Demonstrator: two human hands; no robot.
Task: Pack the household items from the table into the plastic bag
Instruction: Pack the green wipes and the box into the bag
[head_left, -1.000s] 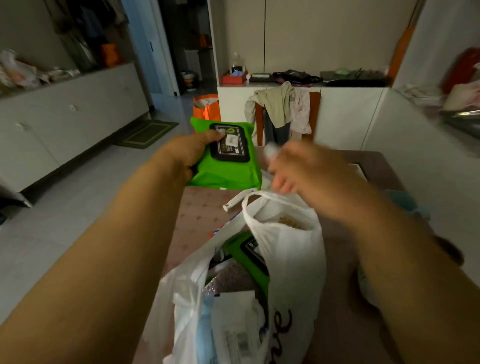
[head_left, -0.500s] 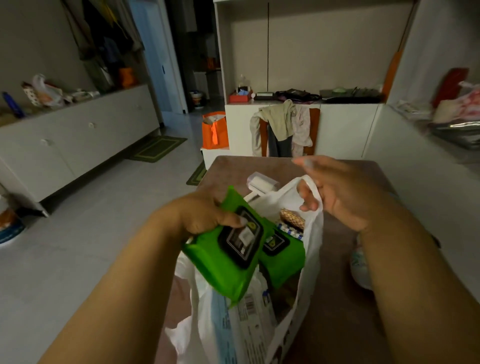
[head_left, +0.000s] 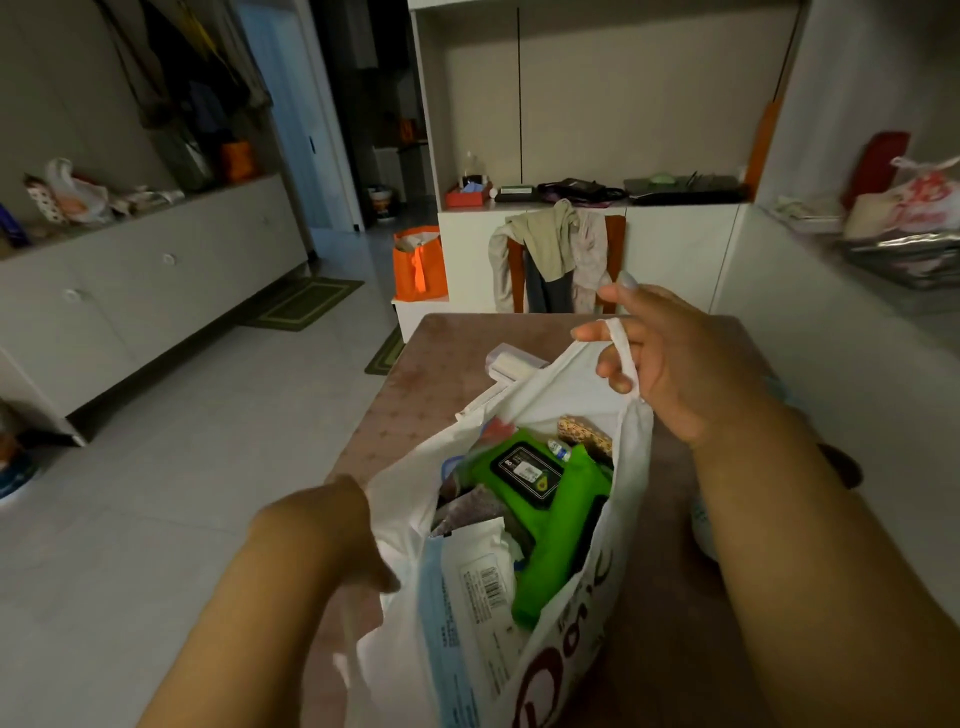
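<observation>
White plastic bag (head_left: 582, 395) stands open on the brown table (head_left: 415, 395), mouth up. Right hand (head_left: 670, 364) holds the bag's far handle loop, fingers hooked through and curled round it, lifting that side. Left hand (head_left: 332, 525) is at the bag's near-left rim; its fingers are hidden behind the plastic, so cannot tell if they grip or just press. Inside the bag: green wipes pack (head_left: 545, 499) with black flip lid lies tilted on top, toward the bag's right wall; a white-and-blue printed pack (head_left: 467, 597) stands against the bag's near-left side; a patterned brownish item (head_left: 584, 434) sits at the bag's far end, next to a small bottle cap, too small to identify. Beyond the bag, on the table, a white flat packet (head_left: 511, 364) lies just past the bag's far rim. Orange bag (head_left: 418, 262) on the floor well beyond the table.
</observation>
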